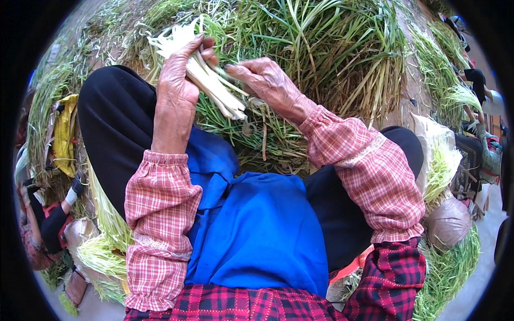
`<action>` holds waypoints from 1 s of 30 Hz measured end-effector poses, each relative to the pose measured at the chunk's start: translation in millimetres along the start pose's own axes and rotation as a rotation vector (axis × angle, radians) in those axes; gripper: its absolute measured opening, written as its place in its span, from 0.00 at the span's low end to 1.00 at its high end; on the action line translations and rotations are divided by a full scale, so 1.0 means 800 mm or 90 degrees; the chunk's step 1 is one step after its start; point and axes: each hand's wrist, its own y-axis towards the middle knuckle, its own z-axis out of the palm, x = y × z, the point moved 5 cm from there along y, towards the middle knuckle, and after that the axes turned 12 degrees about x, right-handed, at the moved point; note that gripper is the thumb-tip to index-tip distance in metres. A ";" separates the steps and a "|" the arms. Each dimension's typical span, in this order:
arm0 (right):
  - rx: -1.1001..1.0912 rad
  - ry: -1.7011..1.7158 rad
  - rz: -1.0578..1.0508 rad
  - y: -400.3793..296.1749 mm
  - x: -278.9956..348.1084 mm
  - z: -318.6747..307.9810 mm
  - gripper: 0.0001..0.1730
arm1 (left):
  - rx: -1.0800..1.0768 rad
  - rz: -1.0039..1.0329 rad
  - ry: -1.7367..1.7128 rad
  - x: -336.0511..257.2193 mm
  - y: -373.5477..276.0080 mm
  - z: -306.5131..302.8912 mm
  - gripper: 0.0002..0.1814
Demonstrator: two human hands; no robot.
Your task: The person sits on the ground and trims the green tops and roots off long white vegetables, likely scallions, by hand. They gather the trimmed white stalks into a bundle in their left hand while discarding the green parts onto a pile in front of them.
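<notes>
My left hand (178,80) is closed around a bunch of pale, leek-like stalks (217,90). Their whitish shafts point down to the right, and the frilly pale ends stick out past my thumb at the upper left. Close to the right side of the bunch is my right hand (275,86), thumb and fingers drawn together. Its fingertips are blurred, so whether they pinch a strand cannot be told. Below both hands lies a heap of long green leafy stalks (273,128), some of them brown and dry. A blue apron (261,232) covers my lap between my bent knees.
A larger green and straw-coloured heap (345,60) rises ahead. Trimmed pale stalks lie at my left (102,252) and right (441,168). A yellow sack (66,136) sits at far left. Other people sit at the left edge (44,228) and right edge (490,160).
</notes>
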 end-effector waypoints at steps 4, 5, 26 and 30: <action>0.075 -0.764 0.237 -0.037 -0.082 -0.019 0.09 | 0.000 0.043 -0.014 -0.014 -0.002 0.005 0.05; 0.066 -0.951 0.168 -0.049 -0.086 -0.020 0.07 | -0.005 0.059 -0.007 -0.018 -0.001 0.010 0.04; 0.063 -0.557 0.282 -0.019 -0.156 0.050 0.14 | -0.069 0.150 0.024 -0.034 -0.018 0.013 0.05; -0.026 -0.406 0.307 -0.016 -0.166 0.043 0.15 | -0.079 0.139 0.055 -0.043 -0.019 0.009 0.05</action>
